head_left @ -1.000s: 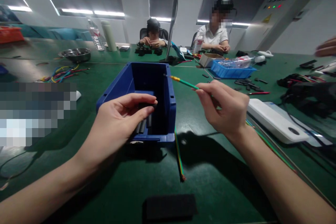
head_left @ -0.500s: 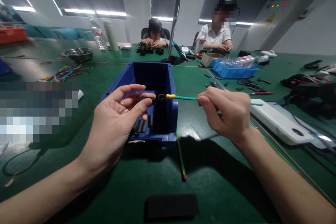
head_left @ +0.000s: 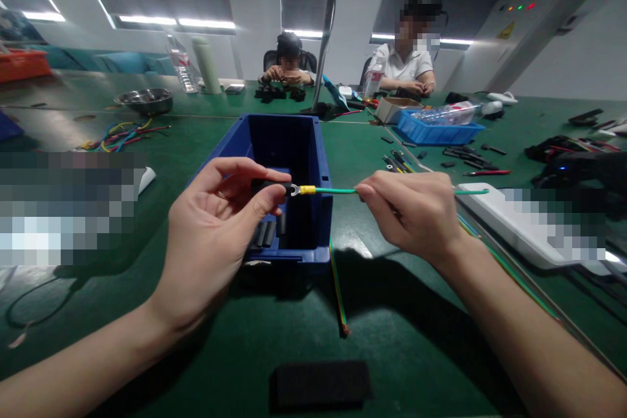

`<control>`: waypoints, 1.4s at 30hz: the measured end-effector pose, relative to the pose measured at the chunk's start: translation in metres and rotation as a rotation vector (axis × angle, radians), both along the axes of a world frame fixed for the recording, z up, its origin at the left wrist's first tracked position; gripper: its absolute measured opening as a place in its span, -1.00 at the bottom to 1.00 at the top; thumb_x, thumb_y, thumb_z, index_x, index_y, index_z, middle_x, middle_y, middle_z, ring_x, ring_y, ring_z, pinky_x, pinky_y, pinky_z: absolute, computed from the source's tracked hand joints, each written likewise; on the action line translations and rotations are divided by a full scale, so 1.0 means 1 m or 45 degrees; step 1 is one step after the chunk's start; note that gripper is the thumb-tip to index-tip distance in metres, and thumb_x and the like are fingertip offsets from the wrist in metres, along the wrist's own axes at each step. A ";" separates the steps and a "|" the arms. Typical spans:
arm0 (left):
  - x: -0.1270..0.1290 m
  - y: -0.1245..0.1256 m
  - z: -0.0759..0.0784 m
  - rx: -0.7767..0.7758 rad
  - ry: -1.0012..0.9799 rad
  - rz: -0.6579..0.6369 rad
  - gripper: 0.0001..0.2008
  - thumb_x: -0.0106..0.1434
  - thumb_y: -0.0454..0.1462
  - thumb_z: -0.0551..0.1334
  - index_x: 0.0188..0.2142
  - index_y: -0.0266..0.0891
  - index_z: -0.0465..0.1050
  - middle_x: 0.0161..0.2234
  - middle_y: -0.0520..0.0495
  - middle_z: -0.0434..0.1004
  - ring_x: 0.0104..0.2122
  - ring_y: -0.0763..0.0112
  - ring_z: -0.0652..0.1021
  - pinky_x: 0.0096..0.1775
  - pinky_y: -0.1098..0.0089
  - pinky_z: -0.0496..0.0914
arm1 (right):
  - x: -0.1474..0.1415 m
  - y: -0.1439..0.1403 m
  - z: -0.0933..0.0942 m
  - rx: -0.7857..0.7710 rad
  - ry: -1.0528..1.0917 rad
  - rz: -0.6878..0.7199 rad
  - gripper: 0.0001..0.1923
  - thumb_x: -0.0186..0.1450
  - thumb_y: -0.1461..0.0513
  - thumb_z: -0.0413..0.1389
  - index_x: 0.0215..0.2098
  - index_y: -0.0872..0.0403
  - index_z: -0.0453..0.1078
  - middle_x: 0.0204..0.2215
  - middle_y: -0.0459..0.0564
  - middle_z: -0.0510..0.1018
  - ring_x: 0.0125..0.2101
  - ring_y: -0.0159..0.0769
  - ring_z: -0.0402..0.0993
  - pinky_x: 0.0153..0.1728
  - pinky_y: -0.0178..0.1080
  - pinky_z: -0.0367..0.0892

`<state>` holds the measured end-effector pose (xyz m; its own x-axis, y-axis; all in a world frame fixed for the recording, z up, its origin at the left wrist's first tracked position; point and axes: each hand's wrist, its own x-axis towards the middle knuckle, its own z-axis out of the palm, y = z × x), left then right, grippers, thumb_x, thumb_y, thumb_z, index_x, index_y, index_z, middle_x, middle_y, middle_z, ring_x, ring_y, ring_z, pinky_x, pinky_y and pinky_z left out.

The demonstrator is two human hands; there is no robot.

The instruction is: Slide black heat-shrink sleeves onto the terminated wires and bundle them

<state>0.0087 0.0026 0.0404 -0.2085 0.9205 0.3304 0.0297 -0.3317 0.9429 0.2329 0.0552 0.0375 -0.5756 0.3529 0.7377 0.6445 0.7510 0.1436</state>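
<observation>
My left hand (head_left: 210, 228) pinches a short black tube (head_left: 264, 187), like heat-shrink tubing, between thumb and fingers. Closed on a thin green wire (head_left: 337, 191), my right hand (head_left: 416, 209) holds it level. The wire carries a yellow-sleeved ring terminal (head_left: 306, 190), and the ring's tip meets the tube's right end, partly inside it. Below and behind my left hand stands a blue bin (head_left: 321, 222), with more black tube pieces (head_left: 266, 234) in its front part.
A black block (head_left: 321, 385) lies near the front edge. Green-yellow wires (head_left: 337, 294) extend beside the bin. At the right are a white device (head_left: 509, 222), loose black tubes (head_left: 470, 158) and a light-blue tray (head_left: 435, 134). A metal bowl (head_left: 147, 102) stands back left; two people sit across.
My right hand has moved slightly left, bringing the ring terminal from just outside the black tube into its end. My left hand still holds the tube.
</observation>
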 end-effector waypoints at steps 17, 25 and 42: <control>0.000 -0.001 0.001 0.008 -0.001 -0.086 -0.84 0.17 -0.32 0.41 -0.34 -0.23 0.44 -0.24 0.09 0.64 -0.37 0.60 0.60 -0.30 0.65 0.50 | -0.003 0.000 -0.003 0.010 -0.043 0.036 -0.69 0.43 0.25 -0.04 -0.50 0.03 0.25 -0.66 -0.17 0.32 -0.66 -0.43 0.18 -0.59 -0.26 0.04; -0.001 -0.001 0.002 -0.031 -0.018 -0.075 -0.82 0.15 -0.31 0.42 -0.38 -0.25 0.42 -0.23 0.03 0.65 -0.40 0.56 0.61 -0.32 0.63 0.51 | -0.006 -0.001 -0.003 0.061 -0.057 0.067 -0.68 0.43 0.26 -0.03 -0.51 0.07 0.25 -0.67 -0.18 0.31 -0.67 -0.46 0.16 -0.60 -0.29 0.03; -0.002 0.003 0.008 -0.164 -0.030 -0.188 -0.79 0.06 -0.30 0.45 -0.44 -0.31 0.43 -0.30 -0.04 0.68 -0.47 0.49 0.64 -0.34 0.55 0.56 | -0.005 -0.002 0.001 0.062 -0.043 0.075 -0.66 0.37 0.31 0.02 -0.56 0.03 0.12 -0.71 -0.23 0.18 -0.69 -0.47 -0.02 -0.63 -0.29 -0.05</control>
